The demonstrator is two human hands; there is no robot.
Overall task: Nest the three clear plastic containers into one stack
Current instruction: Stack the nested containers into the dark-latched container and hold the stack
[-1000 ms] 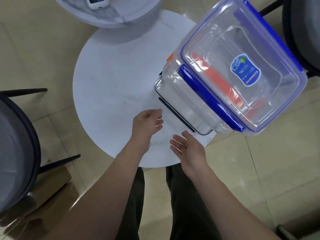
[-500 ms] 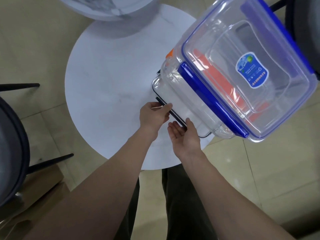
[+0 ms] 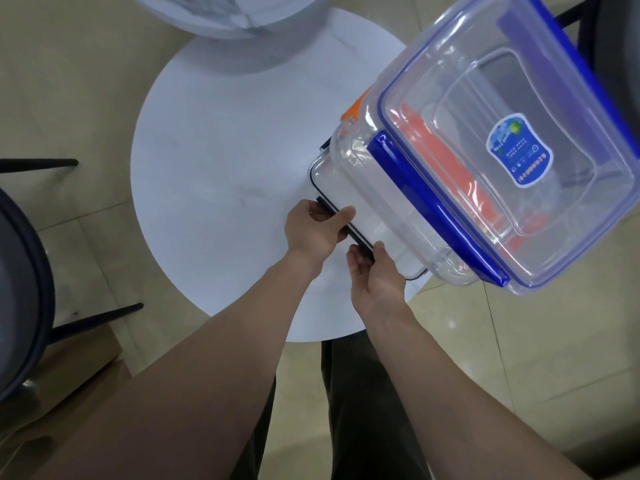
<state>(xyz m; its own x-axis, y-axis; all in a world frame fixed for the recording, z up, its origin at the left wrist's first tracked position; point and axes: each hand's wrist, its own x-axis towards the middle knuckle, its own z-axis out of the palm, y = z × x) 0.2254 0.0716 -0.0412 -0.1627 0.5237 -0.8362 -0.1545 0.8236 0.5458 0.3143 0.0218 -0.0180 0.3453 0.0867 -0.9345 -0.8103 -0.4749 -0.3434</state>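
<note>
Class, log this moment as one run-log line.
left hand: gripping black clip | right hand: same clip | stack: on table

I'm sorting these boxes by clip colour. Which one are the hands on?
The bottom container with the black clip; both the left hand and right hand touch it. The others have blue and orange clips.

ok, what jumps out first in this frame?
The big clear container with blue clips and a blue sticker, topping the stack at upper right over the round white table's edge. Below it, both hands, left and right, pinch the black latch of the bottom container.
</note>
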